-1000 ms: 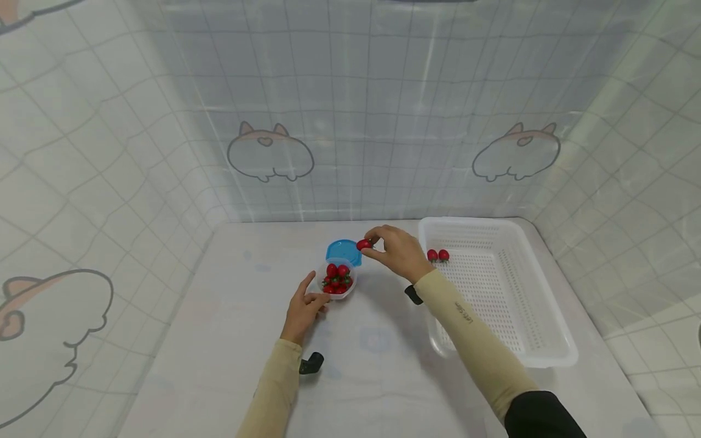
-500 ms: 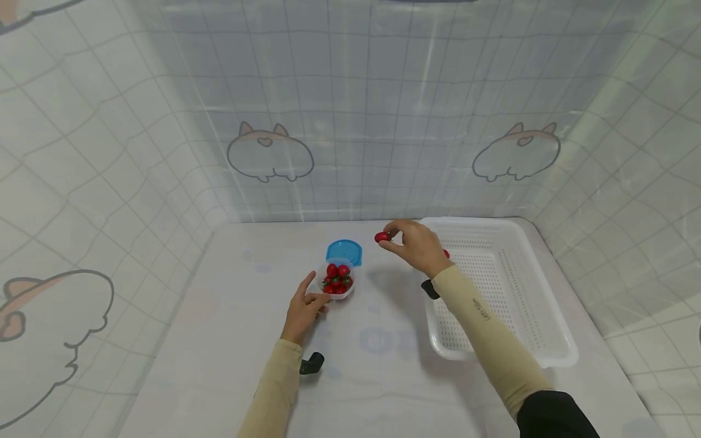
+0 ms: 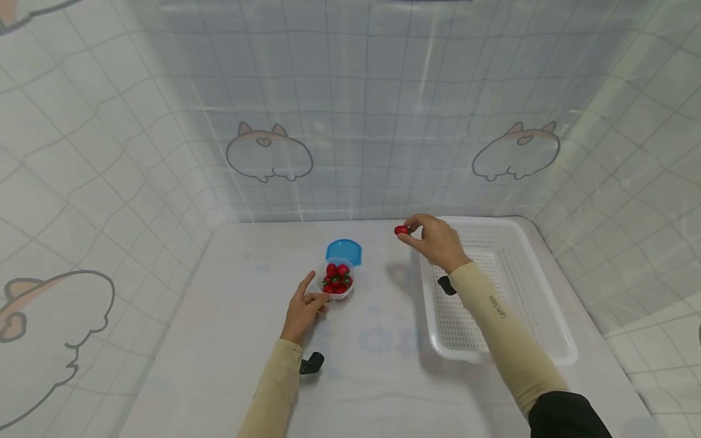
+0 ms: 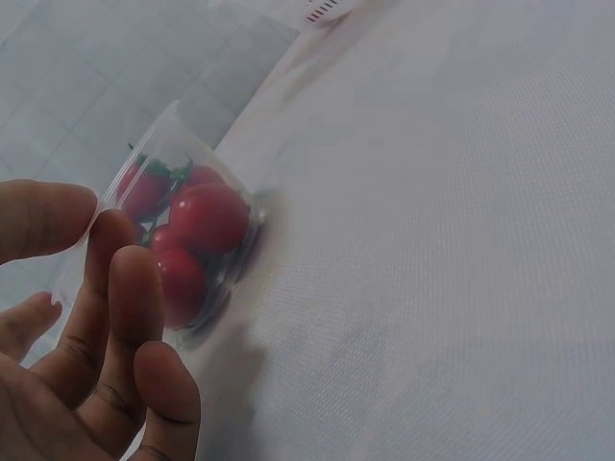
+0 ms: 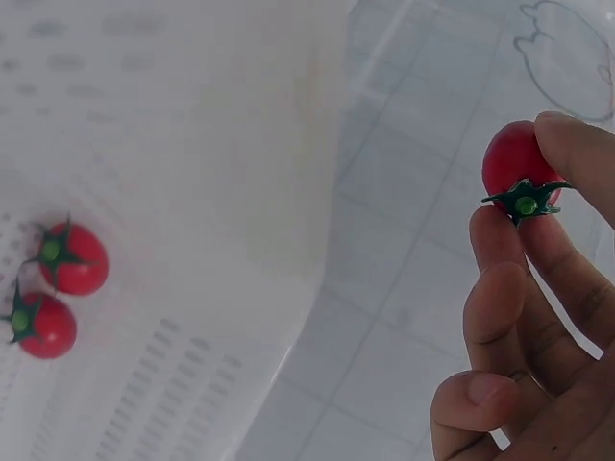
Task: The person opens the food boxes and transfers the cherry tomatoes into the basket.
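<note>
Between thumb and fingertips, my right hand (image 3: 438, 242) pinches a red cherry tomato (image 3: 402, 230) with a green calyx, held up in the air by the basket's left edge. My left hand (image 3: 302, 311) pinches the rim of a small clear plastic container (image 4: 252, 240), thumb on one side and fingertips on the other. Several cherry tomatoes (image 3: 337, 280) lie inside that container. Two more cherry tomatoes (image 5: 73, 259) rest in the white perforated basket (image 3: 547, 304), hidden behind the right hand in the head view.
A blue lid (image 3: 344, 251) lies just behind the clear container. White sheeting covers the table (image 3: 230, 365). Grid-patterned curtains (image 3: 372, 121) with cartoon animals enclose the back and sides. The basket takes up the table's right part.
My right hand has carried its cherry tomato rightward and slightly back, from beside the blue lid to near the basket. The left hand and container have stayed in place.
</note>
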The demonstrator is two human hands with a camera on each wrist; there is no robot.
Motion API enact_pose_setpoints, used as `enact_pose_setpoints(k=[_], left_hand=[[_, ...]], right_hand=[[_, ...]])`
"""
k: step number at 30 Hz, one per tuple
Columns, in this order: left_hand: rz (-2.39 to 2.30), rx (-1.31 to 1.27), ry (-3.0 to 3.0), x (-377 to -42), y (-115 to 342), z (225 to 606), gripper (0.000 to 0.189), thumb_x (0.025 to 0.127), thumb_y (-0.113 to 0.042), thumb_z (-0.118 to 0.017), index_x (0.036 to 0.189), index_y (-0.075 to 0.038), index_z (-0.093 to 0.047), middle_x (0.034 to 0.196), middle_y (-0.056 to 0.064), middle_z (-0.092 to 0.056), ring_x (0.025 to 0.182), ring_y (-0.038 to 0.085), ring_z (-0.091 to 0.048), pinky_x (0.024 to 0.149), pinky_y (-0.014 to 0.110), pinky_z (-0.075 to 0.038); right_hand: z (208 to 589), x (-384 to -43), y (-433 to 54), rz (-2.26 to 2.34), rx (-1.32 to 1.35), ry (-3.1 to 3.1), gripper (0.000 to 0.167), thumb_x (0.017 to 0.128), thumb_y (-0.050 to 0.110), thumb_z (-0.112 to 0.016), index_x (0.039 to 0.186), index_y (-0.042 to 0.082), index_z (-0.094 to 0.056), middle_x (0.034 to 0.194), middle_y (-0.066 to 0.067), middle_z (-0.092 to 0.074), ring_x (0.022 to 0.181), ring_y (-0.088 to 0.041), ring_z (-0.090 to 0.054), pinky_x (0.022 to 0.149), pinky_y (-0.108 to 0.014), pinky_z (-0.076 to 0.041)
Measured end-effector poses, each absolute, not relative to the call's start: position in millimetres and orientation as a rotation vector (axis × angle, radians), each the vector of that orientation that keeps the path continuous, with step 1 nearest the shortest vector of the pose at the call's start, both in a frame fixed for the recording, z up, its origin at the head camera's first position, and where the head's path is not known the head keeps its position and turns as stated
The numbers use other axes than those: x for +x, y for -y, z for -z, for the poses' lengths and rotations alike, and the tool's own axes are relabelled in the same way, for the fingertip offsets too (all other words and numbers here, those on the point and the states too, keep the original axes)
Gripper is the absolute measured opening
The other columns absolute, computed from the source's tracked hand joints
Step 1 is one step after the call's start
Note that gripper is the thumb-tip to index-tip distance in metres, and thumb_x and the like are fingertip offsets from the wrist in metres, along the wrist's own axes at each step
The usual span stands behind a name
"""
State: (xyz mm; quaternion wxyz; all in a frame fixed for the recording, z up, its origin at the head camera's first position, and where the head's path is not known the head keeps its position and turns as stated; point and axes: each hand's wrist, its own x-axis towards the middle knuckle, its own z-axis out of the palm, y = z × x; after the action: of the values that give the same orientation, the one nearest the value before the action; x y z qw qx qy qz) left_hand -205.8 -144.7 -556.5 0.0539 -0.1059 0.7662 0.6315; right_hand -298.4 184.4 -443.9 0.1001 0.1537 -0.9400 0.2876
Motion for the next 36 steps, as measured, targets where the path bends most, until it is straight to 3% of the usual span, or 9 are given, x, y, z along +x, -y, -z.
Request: enact_pose_setpoints(k=[4, 8, 27, 36], left_hand=[[-1.920, -0.322, -2.327, -206, 145, 556, 0.070, 0.098, -0.022, -0.068, 0.158, -0.031, -0.034, 0.100, 0.011, -0.073, 0.082, 0.023, -0.066, 0.075, 0.032, -0.049], [-1.926, -0.319, -2.320, -206, 145, 557, 0.070, 0.098, -0.022, -0.068, 0.158, -0.030, -0.034, 0.100, 0.009, -0.073, 0.082, 0.023, -0.066, 0.075, 0.032, -0.049], [-1.931, -0.337, -2.304, -207, 145, 559, 0.070, 0.098, -0.021, -0.068, 0.158, -0.031, -0.035, 0.099, 0.007, -0.073, 0.082, 0.023, -0.065, 0.074, 0.032, -0.049], [-1.935, -0.338, -2.289, -208, 145, 559, 0.070, 0.098, -0.021, -0.069, 0.158, -0.031, -0.035, 0.099, 0.007, -0.073, 0.082, 0.023, -0.065, 0.075, 0.032, -0.049]], right_hand=[[446, -299, -194, -0.852, 0.422, 2.785, 0.040, 0.092, 0.046, -0.073, 0.118, 0.015, -0.069, 0.104, -0.001, -0.071, 0.062, -0.018, -0.053, 0.052, -0.036, -0.043], [448, -299, -205, -0.836, 0.379, 2.791, 0.040, 0.093, 0.045, -0.073, 0.118, 0.014, -0.069, 0.105, -0.002, -0.072, 0.072, -0.018, -0.053, 0.057, -0.036, -0.043], [467, -303, -259, -0.729, 0.239, 2.835, 0.041, 0.095, 0.049, -0.068, 0.113, 0.012, -0.069, 0.106, -0.005, -0.073, 0.080, -0.022, -0.062, 0.062, -0.040, -0.050], [479, -308, -278, -0.660, 0.193, 2.913, 0.046, 0.096, 0.049, -0.065, 0.116, 0.007, -0.067, 0.107, -0.012, -0.073, 0.086, -0.030, -0.067, 0.064, -0.046, -0.052]])
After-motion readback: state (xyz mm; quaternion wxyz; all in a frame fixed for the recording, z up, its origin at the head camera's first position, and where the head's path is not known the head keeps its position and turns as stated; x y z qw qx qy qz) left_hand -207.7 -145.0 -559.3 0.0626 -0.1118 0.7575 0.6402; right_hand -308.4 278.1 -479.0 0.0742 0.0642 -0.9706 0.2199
